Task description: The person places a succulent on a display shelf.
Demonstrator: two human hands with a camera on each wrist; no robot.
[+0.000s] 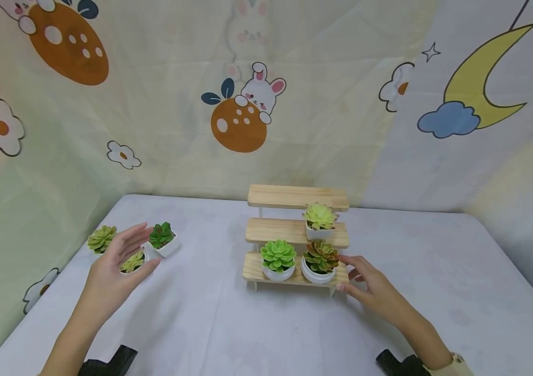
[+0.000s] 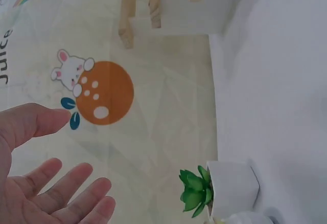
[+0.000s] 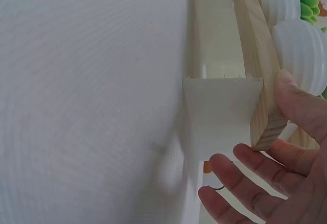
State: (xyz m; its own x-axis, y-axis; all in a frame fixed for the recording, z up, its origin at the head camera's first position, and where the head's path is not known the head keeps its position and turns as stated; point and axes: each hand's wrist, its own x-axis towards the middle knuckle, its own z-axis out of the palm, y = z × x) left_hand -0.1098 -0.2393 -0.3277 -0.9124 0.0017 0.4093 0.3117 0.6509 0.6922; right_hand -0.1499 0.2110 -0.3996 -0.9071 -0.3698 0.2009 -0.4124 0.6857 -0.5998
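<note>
My left hand (image 1: 118, 261) is held with fingers spread and thumb apart, holding nothing, over three potted succulents on the left. A dark green succulent (image 1: 161, 236) in a square white pot is beyond its fingertips; a pale green one (image 1: 102, 239) sits behind the hand, and a yellowish one (image 1: 132, 262) is partly hidden by it. My right hand (image 1: 372, 287) is at the right end of the wooden tiered stand's bottom shelf (image 3: 261, 81), thumb at the board edge, other fingers loosely extended. Close by stands a reddish-green succulent (image 1: 321, 256) in a round white pot.
On the same bottom shelf, a bright green succulent (image 1: 278, 256) stands to the left. A yellow-green one (image 1: 320, 215) is on the middle shelf (image 1: 273, 230); the top shelf (image 1: 294, 196) is plain wood. A printed curtain (image 1: 172, 104) hangs behind the white-covered table (image 1: 200, 313).
</note>
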